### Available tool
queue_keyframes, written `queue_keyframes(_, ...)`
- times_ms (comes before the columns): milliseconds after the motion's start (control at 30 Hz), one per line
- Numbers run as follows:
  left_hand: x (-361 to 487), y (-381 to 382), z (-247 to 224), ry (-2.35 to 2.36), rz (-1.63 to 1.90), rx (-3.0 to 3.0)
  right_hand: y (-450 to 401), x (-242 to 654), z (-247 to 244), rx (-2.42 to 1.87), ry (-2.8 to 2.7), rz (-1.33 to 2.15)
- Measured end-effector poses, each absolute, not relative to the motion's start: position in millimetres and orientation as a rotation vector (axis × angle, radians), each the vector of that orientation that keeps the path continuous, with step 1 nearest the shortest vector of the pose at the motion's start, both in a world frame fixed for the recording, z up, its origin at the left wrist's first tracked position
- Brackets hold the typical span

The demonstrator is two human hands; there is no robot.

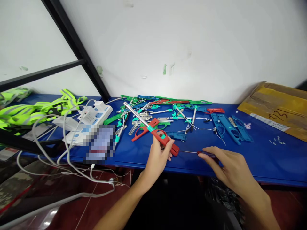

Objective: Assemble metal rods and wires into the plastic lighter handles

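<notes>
- Left hand (161, 150): clamped around the grip of a red long-nosed lighter (157, 132), thumb on the near side, fingers curling beneath.
- Lighter: raised above the near-middle part of the blue tabletop (263, 159). Long axis slants; metal tube (136, 115) points far left, grip end (175, 151) near right.
- Right hand (231, 161): thumb and fingers together on the handle of a thin-shafted screwdriver (188, 151), mostly covered by the fingers.
- Relation that matters most, my judgement: screwdriver shaft to grip end. Shaft runs almost level from right to left; its visible end meets the right edge of the grip. Contact or slight gap at the tip: cannot tell.
- The 2 axes are not in line. Lighter crosses on the slant, shaft lies flatter, so they meet at an angle.
- From the right hand, the lighter lies left and slightly far. Left hand is nearer, already around it; right hand stands off, only the shaft bridging between the 2.
- Just beyond the lighter: another red handle piece (137, 136), lying crosswise, partly hidden.
- Far middle: jumbled lighter parts (160, 111), with tubes, wires and teal bits.
- Right, well apart from the lighter: 3 blue handle shells (229, 129); yellow-taped carton (275, 105) farther right.
</notes>
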State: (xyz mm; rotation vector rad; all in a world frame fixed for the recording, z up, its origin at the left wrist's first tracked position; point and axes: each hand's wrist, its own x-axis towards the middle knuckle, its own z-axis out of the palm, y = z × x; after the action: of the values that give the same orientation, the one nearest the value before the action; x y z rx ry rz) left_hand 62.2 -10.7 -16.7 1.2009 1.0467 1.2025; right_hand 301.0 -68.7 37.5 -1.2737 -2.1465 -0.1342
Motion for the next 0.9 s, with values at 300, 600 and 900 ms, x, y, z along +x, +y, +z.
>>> queue_keyframes(300, 62.0, -12.4, -15.7, 1.056, 1.198, 1.218, -80.8, 296.3, 45.1, -1.298, -2.328, -0.185)
queue_keyframes(600, 62.9, -12.2, -14.8, 1.067, 1.212, 1.225, -79.5, 295.4, 46.5, -1.428, -2.252, -0.099)
queue_keyframes(900, 62.5, -11.4, -15.9, 1.072, 1.213, 1.232, -72.6, 299.6, 37.9, -1.46, -2.217, -0.399)
